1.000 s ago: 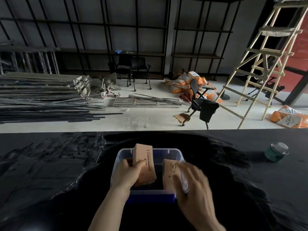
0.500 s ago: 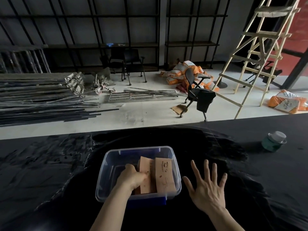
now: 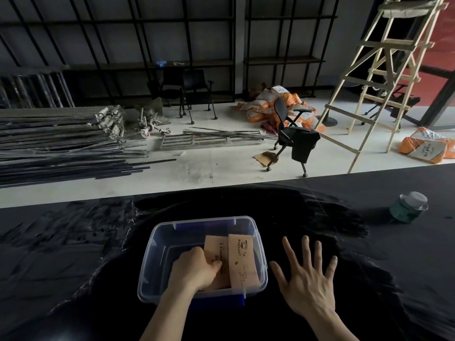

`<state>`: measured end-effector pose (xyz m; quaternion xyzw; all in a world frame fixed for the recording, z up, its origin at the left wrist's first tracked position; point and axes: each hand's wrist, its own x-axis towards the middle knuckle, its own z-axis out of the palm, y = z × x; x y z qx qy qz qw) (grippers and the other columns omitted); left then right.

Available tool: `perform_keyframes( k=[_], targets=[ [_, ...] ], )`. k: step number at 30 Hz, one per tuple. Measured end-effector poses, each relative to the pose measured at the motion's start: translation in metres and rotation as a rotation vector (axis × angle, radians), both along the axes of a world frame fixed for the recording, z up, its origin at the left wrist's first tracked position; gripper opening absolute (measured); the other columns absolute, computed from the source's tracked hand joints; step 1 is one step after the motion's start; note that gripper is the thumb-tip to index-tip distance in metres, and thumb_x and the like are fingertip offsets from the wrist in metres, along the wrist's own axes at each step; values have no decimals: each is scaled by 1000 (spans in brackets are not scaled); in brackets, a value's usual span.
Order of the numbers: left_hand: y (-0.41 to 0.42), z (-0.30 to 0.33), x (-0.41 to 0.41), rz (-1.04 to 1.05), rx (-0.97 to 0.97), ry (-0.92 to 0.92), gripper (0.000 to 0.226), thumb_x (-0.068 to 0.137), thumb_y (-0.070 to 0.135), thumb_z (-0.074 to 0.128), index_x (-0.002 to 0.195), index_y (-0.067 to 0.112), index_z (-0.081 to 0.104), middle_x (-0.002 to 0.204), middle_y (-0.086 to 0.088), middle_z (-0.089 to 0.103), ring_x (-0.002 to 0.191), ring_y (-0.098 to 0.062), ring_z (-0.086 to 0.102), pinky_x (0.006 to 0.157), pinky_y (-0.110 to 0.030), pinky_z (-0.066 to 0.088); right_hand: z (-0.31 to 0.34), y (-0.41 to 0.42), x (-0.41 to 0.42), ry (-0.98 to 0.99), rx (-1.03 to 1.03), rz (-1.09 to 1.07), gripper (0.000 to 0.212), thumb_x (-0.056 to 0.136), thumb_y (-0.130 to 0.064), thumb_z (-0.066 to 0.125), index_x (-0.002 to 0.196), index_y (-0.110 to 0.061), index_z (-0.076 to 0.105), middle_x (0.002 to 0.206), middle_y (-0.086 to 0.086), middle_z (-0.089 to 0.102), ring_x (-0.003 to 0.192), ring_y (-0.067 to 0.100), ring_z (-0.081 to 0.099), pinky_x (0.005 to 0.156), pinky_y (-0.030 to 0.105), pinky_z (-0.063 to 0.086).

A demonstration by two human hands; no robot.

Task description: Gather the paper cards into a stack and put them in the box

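A clear plastic box (image 3: 157, 242) with blue clips sits on the black table in front of me. Two stacks of tan paper cards lie side by side in its right half: the right stack (image 3: 242, 259) lies free, and the left stack (image 3: 215, 247) is under my left hand (image 3: 194, 269), whose fingers are closed on its near end inside the box. My right hand (image 3: 306, 279) is outside the box, just to its right, fingers spread wide and holding nothing.
A green jar with a clear lid (image 3: 408, 206) stands at the table's far right. The table's far edge (image 3: 221, 187) runs across the view. Beyond it the floor holds metal rods, a toppled office chair, a wooden ladder and orange sacks.
Both stacks went down from above the box into it. My right hand let go of its stack and moved out to the right, fingers spread. My left hand stayed on its stack.
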<state>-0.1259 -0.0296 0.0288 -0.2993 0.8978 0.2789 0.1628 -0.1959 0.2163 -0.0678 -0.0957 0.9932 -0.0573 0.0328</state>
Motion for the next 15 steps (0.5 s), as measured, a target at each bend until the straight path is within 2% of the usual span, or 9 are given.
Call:
perform_keyframes(
  k=[3,7,13,15],
  targets=[
    [2,-1,0,-13,-16,22,35,96,44,61,119,18,65,113,0,73,100,-21,71,85,-33,56,0,0,0,13,-9,0,83,86,-84,0,159,-45,-2,172,10,-3,155,37,-15,121,69,-2],
    [2,-3,1,-21,-40,43,37,96,46,59,120,18,65,112,0,74,100,-21,70,79,-31,53,1,0,0,6,-14,9,87,83,-85,-7,159,-44,3,172,12,3,155,38,-9,120,70,0],
    [-2,-3,6,-33,-30,15,49,93,60,53,119,20,64,105,3,71,99,-20,69,88,-37,57,3,1,1,-16,19,-7,86,83,-85,-4,159,-44,1,172,11,1,156,38,-10,121,69,-1],
    [-6,-3,10,12,-114,85,57,91,65,49,125,21,60,116,2,70,107,-22,67,87,-38,55,4,-2,-1,-44,23,5,87,82,-85,-5,159,-45,-2,172,11,-4,155,38,-13,121,69,-3]
  ],
)
